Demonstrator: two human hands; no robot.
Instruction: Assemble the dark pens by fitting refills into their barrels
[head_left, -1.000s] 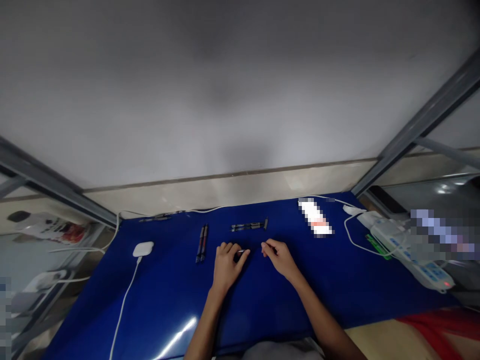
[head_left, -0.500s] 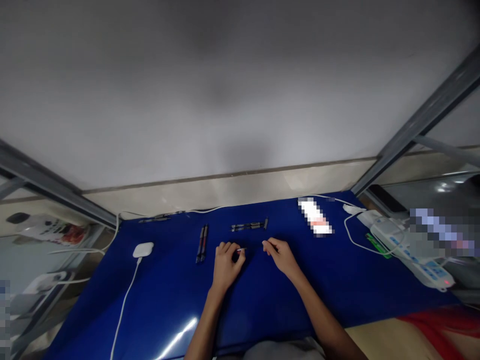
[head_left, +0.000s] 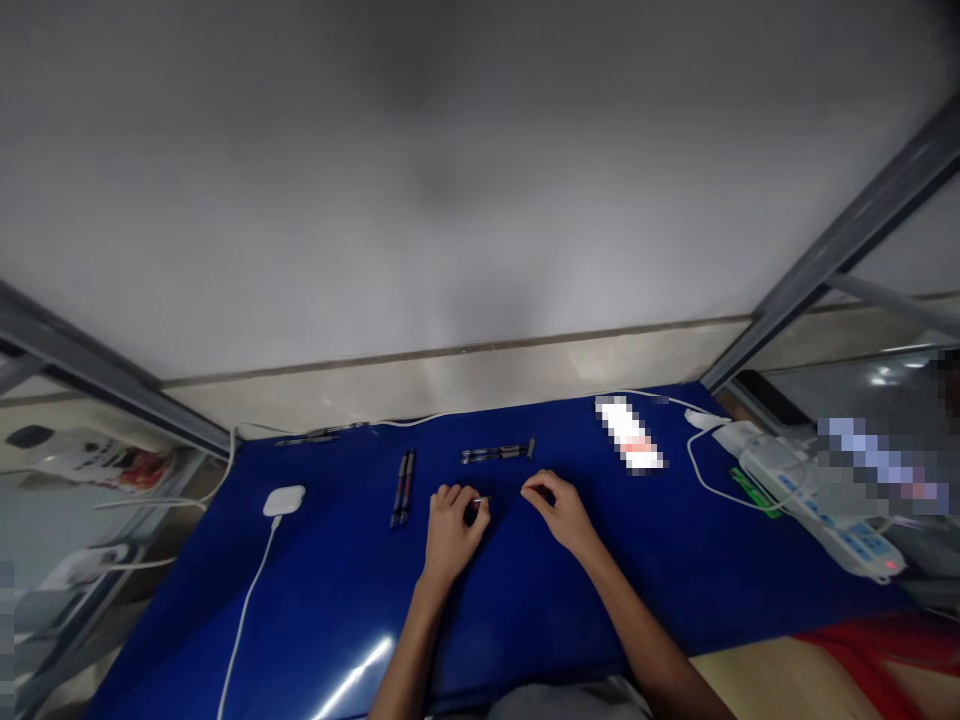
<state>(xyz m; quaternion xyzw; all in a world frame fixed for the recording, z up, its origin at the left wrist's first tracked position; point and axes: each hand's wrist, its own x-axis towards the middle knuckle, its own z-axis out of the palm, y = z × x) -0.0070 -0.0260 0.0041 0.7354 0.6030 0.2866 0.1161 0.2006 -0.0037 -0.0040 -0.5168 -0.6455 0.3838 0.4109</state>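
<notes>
The right hand (head_left: 562, 515) is uncurling slightly, grip unclear. That's leaving the left hand (head_left: 450, 528) pinching a slim, shiny-tipped dark piece (head_left: 481, 500).

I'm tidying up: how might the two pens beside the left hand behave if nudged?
The pens would probably roll or slide easily, being slender and on a glossy blue tabletop. They look stiff, being straight, and likely light, being thin.

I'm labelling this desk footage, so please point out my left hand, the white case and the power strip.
Left hand (head_left: 450, 527): head view, on the back of the hand.
White case (head_left: 284, 501): head view, middle of its top.
Power strip (head_left: 827, 522): head view, on its upper face.
</notes>
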